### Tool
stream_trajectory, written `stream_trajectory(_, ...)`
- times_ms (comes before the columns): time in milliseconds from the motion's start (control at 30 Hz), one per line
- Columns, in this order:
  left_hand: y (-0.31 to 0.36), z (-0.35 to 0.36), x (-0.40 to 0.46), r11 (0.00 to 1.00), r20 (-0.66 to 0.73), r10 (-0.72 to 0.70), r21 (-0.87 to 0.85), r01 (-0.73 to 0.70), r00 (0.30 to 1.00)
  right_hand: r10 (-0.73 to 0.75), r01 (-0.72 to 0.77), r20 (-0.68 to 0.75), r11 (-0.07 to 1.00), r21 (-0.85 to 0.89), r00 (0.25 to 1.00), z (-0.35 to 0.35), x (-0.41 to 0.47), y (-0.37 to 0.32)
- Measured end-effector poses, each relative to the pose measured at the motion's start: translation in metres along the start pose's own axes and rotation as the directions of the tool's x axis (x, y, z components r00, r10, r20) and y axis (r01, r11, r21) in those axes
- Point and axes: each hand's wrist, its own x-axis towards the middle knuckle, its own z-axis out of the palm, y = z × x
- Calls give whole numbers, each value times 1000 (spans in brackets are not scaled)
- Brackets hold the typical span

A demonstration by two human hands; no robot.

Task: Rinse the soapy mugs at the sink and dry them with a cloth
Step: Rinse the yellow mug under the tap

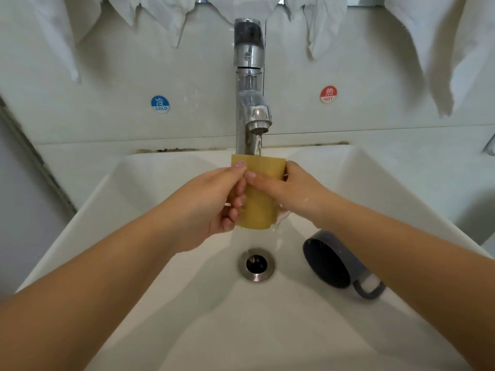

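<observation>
A yellow mug (258, 202) stands upright under the chrome tap (250, 103), and water runs from the spout into it. My left hand (214, 204) grips its left side, fingers curled around it. My right hand (289, 188) holds the right side, its fingers laid across the front of the mug. Water drips from the mug's base. A dark grey mug (332, 259) lies on its side in the white sink (139, 210), right of the drain, handle toward me, partly hidden by my right forearm.
The steel drain (256, 264) sits in the middle of the basin. White cloths (439, 54) hang on the wall above. Blue COLD (160, 104) and red HOT (328, 94) stickers flank the tap.
</observation>
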Motion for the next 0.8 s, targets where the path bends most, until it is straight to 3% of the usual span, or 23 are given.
stream_trajectory(100,-3,-1,2,993,-70,64,105,-56,996,61,-72,214,997,41,975,-17,2,-1)
stream_trajectory(200,-5,-2,2,971,-81,148,202,-129,986,111,-174,318,968,178,941,-29,3,3)
stream_trajectory(333,-5,-4,1,928,-86,237,315,-199,968,152,-250,280,898,362,948,-40,7,4)
stream_trajectory(467,-7,-3,-3,856,-64,337,436,-277,939,268,-294,127,909,296,955,-44,12,12)
stream_trajectory(533,-9,-3,-3,776,-21,392,544,-318,920,300,-309,73,919,245,951,-43,13,15)
stream_trajectory(633,-11,-2,-5,571,20,467,756,-319,884,299,-302,48,926,228,953,-40,13,14)
stream_trajectory(800,-14,3,-7,274,135,544,904,-328,828,278,-280,38,952,125,960,-35,13,13)
